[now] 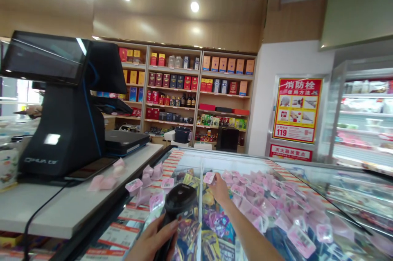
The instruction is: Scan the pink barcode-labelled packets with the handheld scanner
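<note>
My left hand (155, 238) is wrapped around the handle of a black barcode scanner (180, 199), whose head points forward over the glass top. Farther ahead, my right hand (220, 191) pinches a small pink cup (209, 178) by its edge, with its pale label facing me. To the right of that arm lies a big heap of similar pink cups (270, 195), many with barcode labels. A smaller group of pink cups (146, 177) sits left of the scanner. The lower part of the scanner handle is hidden by my fingers.
Under the glass of the chest freezer (201, 212) are colourful packets. A black cash register terminal (67, 122) stands on the white counter (43, 212) at left, with a few pink cups (107, 181) beside it. Stocked shelves (173, 89) line the back wall. Right is a lit cooler (365, 118).
</note>
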`<action>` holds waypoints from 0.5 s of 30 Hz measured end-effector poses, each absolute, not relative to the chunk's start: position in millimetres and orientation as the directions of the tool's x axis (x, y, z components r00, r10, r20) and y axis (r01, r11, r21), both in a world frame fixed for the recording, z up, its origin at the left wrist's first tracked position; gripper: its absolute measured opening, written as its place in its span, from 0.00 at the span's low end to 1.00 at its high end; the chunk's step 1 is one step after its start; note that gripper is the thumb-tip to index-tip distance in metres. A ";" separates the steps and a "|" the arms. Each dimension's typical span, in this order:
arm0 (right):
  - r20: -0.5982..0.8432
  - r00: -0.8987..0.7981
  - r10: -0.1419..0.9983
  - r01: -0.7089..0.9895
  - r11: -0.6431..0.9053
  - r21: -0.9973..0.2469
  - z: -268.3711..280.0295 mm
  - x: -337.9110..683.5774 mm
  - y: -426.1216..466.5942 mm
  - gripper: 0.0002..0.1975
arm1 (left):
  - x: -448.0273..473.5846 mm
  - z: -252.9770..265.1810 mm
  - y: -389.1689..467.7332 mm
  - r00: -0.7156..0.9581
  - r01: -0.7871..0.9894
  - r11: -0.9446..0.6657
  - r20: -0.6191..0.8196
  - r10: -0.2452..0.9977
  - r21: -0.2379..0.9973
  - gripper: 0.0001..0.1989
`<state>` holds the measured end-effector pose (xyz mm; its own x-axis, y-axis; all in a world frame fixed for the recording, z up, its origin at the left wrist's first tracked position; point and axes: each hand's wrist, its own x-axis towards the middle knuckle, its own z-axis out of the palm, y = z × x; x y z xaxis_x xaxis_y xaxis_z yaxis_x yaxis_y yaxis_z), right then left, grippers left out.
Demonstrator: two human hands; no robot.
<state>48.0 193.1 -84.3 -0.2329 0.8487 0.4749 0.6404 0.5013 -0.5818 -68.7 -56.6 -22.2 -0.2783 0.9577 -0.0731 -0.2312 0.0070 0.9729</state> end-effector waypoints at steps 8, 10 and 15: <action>0.550 -0.204 0.810 0.404 0.581 -0.706 -100.6 60.7 170.7 0.12 | -56.4 -11.1 -62.7 -0.180 -0.175 0.035 -0.067 0.981 0.984 0.14; 0.550 -0.192 0.813 0.426 0.574 -0.700 -100.5 62.7 167.9 0.11 | -53.2 -11.5 -60.7 -0.175 -0.168 0.036 -0.066 0.982 0.985 0.14; 0.522 -0.183 0.833 0.524 0.532 -0.666 -97.8 69.5 161.7 0.14 | -48.8 -15.0 -47.2 -0.174 -0.073 -0.016 0.003 0.985 0.997 0.14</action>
